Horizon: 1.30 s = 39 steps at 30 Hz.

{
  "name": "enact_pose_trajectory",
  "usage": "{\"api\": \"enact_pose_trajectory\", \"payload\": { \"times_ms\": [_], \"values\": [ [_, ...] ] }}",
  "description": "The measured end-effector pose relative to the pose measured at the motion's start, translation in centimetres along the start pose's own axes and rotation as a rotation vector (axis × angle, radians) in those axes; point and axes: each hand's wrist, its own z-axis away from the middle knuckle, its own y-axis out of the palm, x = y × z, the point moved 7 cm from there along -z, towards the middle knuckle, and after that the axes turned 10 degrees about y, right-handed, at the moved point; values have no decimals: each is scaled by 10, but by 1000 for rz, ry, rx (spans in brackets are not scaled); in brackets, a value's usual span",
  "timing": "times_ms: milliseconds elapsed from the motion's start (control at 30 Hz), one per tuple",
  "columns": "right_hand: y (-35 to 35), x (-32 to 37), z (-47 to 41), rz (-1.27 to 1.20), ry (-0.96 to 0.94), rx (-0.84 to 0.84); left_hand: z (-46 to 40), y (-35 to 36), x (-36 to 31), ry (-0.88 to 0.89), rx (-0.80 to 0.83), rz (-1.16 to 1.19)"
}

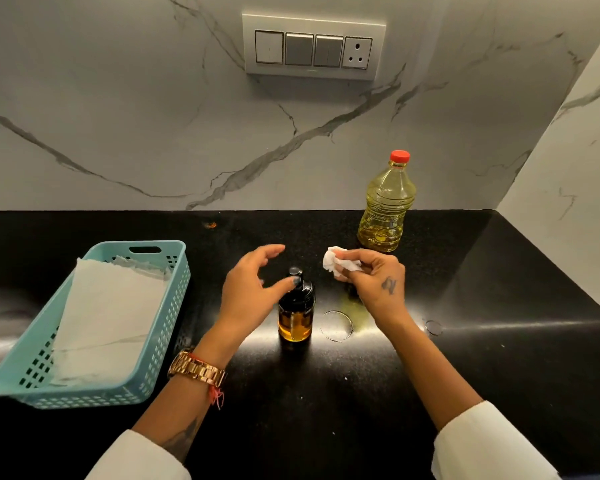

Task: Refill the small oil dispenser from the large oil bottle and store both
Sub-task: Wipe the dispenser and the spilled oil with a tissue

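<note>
The small oil dispenser (pixel 296 313), a glass jar with a black pump top and amber oil in its lower part, stands upright mid-counter. My left hand (pixel 252 289) hovers at its left with fingers spread and relaxed, the thumb tip touching the black top. My right hand (pixel 374 277) pinches a crumpled white tissue (pixel 336 262) just right of the dispenser. The large oil bottle (pixel 387 206), clear plastic with yellow oil and a red cap on, stands upright near the back wall, behind my right hand.
A teal plastic basket (pixel 153 348) lined with white paper sits on the left of the black counter (pixel 326 393). Oily ring marks (pixel 336 325) and a yellowish smear lie right of the dispenser. Marble walls close the back and right; a switch panel (pixel 313 46) is overhead.
</note>
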Motion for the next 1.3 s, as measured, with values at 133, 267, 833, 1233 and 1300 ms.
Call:
{"api": "enact_pose_trajectory", "payload": {
  "times_ms": [133, 267, 833, 1233, 1300],
  "values": [
    [26, -14, 2, 275, -140, 2, 4, 27, 23, -52, 146, -37],
    [35, -22, 15, 309, -189, 10, 7, 37, 21, -39, 137, 63],
    [48, -18, -12, 11, 80, 164, 8, 37, 26, -33, 129, 124],
    [25, -12, 5, 215, -308, 17, 10, 42, 28, -31, 87, 150],
    [19, 1, -2, 198, -295, -23, 9, 42, 28, -37, 65, 151]
  ]
}}
